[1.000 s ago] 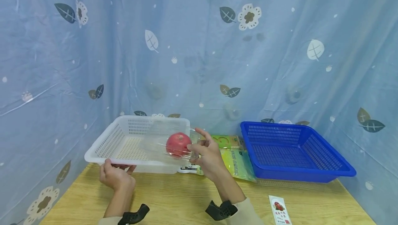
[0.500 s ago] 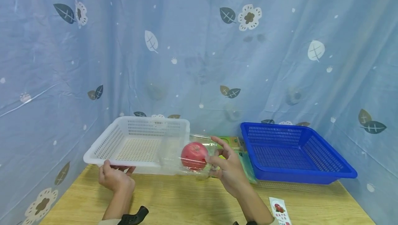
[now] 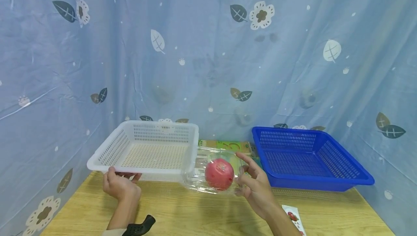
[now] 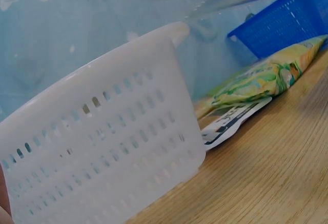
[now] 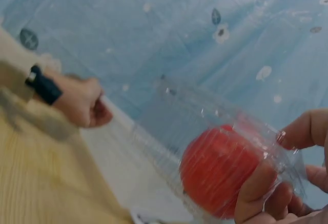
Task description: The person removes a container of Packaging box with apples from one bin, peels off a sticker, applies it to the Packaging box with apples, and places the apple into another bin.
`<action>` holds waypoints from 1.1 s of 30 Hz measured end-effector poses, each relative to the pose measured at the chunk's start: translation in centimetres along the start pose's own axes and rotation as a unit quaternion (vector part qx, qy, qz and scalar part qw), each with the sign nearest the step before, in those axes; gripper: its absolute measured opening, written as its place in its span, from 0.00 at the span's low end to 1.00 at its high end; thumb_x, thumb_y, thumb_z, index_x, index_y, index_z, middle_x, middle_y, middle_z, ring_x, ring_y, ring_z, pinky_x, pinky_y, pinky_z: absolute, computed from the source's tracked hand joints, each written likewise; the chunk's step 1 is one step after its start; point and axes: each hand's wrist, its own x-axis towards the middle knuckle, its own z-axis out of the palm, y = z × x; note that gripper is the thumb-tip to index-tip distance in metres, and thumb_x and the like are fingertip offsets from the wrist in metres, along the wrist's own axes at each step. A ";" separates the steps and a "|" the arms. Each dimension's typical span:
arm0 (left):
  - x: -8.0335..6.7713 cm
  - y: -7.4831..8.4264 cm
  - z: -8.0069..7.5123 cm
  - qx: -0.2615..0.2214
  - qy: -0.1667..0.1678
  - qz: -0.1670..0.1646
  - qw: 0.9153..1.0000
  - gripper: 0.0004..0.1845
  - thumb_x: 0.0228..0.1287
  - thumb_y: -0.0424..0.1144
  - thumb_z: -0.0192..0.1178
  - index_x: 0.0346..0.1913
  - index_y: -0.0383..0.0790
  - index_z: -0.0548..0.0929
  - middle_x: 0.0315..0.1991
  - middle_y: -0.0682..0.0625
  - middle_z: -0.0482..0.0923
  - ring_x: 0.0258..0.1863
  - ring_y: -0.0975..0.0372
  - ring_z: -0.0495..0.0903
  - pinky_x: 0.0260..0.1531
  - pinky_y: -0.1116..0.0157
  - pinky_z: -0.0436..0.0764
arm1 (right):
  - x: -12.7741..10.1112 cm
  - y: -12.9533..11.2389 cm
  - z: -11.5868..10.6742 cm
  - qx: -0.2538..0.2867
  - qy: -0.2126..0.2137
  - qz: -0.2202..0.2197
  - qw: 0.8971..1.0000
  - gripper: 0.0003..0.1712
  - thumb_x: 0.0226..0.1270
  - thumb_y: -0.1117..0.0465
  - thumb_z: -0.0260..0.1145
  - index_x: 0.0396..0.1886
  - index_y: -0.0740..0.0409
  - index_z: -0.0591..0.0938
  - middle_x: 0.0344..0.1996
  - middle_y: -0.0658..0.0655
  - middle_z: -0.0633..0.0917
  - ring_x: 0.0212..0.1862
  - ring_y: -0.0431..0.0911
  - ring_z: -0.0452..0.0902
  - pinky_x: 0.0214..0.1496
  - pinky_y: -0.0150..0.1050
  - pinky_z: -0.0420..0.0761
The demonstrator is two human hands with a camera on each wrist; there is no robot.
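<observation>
the person's left hand (image 3: 122, 187) is clamped on the near rim of the white basket (image 3: 146, 171), on the left of the table (image 3: 182, 214). the right hand (image 3: 258, 189) has its thumb and fingers clamped on the right end of a clear plastic box (image 3: 199, 178), with a red fruit (image 3: 219, 174) inside. the box hangs between the two baskets, its left end by the white one; whether they touch, i cannot tell. packets (image 3: 241, 147) lie beyond it, left of the blue basket (image 3: 312, 180). a small card (image 3: 294, 217) lies near right.
</observation>
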 end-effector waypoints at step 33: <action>-0.1 0.3 0.0 -0.006 -0.014 0.004 1.000 0.18 0.79 0.43 0.48 0.28 0.40 0.71 0.15 0.50 0.74 0.10 0.60 0.72 0.09 0.61 0.79 | -2.7 5.0 -5.8 -0.004 -0.064 -0.040 0.997 0.45 0.58 0.79 0.56 0.78 0.63 0.59 0.44 0.58 0.66 0.33 0.36 0.75 0.30 0.28 0.82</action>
